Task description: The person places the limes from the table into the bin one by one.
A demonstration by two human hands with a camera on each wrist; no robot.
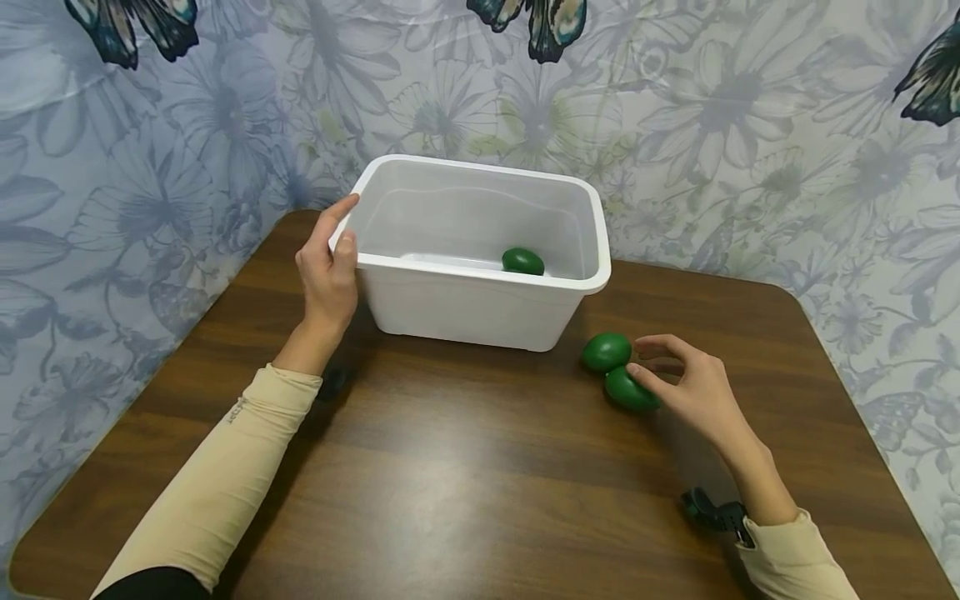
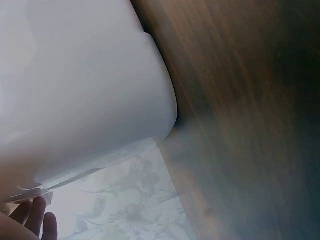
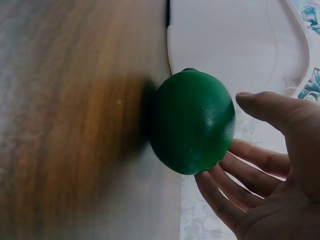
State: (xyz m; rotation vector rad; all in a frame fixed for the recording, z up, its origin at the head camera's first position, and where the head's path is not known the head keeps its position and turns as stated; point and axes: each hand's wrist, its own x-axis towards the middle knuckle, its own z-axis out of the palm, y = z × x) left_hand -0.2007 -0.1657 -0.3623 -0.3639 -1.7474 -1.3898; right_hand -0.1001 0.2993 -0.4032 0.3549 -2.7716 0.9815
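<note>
My left hand (image 1: 330,271) holds the left end of a white plastic tub (image 1: 457,308) by its rim, thumb at the front corner. In the left wrist view, its fingers (image 2: 36,216) show beside the tub's edge. Two green limes (image 1: 607,352) lie touching on the table, right of the tub. Around the nearer lime (image 3: 192,122) my right hand (image 1: 693,387) is spread, its fingers curving loosely beside it. The thumb stands a little off the lime in the right wrist view. A third lime (image 1: 522,261) lies inside the tub.
The brown wooden table (image 1: 450,467) has rounded corners and stands against walls with floral covering (image 1: 712,125). Butterfly decorations (image 1: 558,29) hang on the wall. A dark wrist strap (image 1: 716,512) is on the right wrist.
</note>
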